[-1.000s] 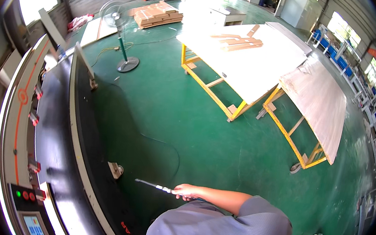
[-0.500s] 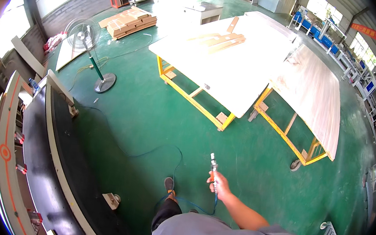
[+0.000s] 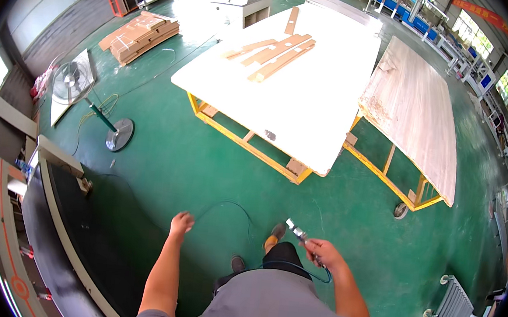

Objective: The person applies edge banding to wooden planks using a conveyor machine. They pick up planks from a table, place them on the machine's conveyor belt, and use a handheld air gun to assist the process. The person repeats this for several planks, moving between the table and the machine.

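Note:
My right hand (image 3: 322, 251) is closed around a slim silver air tool (image 3: 297, 229) with a bright metal tip. A thin dark-blue hose (image 3: 323, 280) runs from its lower end and loops across in front of my body. My left hand (image 3: 181, 222) is raised over the floor at the left, fingers curled in. Part of the hose passes close beside it; I cannot make out whether anything is inside those fingers. Beyond both hands stands a large white-topped table (image 3: 322, 113) on a yellow frame, touched by neither.
Brown strips (image 3: 281, 51) lie on the white table. A wood-grain table (image 3: 415, 107) on wheels adjoins it at the right. To the left are a standing fan (image 3: 120, 134), stacked cardboard (image 3: 138, 37) and a long machine with a black belt (image 3: 86, 222). A grey roller stand (image 3: 455, 306) sits lower right.
My left hand has risen from the lower edge and reached forward. The right hand with the air tool has shifted right, the tool tilting leftward. My view has turned, and my feet have stepped.

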The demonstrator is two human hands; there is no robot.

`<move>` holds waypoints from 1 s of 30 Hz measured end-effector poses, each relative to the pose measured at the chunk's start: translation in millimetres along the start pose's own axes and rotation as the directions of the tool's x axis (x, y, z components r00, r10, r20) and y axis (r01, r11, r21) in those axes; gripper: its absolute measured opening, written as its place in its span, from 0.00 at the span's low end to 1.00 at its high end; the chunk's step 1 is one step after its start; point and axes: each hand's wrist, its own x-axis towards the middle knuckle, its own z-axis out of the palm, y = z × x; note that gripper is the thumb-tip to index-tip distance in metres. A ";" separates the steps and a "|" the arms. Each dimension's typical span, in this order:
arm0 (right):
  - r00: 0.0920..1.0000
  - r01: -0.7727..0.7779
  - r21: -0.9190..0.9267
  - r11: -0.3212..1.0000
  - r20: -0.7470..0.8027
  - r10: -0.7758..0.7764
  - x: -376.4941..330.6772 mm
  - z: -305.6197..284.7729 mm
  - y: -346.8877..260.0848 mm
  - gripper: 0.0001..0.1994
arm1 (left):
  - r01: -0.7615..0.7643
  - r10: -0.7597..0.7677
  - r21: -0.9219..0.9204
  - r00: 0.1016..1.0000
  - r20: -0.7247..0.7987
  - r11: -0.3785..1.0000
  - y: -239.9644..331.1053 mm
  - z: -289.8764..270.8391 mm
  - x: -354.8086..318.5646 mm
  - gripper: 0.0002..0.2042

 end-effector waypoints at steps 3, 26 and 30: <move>0.956 -0.134 -0.113 0.985 0.246 0.158 26.6 -22.2 -29.1 0.17 | -0.062 0.076 -0.094 0.985 0.154 0.994 98.5 74.4 40.6 0.20; 0.930 0.118 0.387 0.914 -0.365 0.035 190.7 -129.6 -163.7 0.19 | -0.481 0.548 0.841 0.786 0.286 0.250 452.8 431.1 430.4 0.39; 0.853 0.204 0.519 0.830 -0.510 0.109 209.3 -98.9 -215.8 0.20 | -0.403 0.515 0.890 0.820 0.248 0.213 485.1 479.6 493.1 0.40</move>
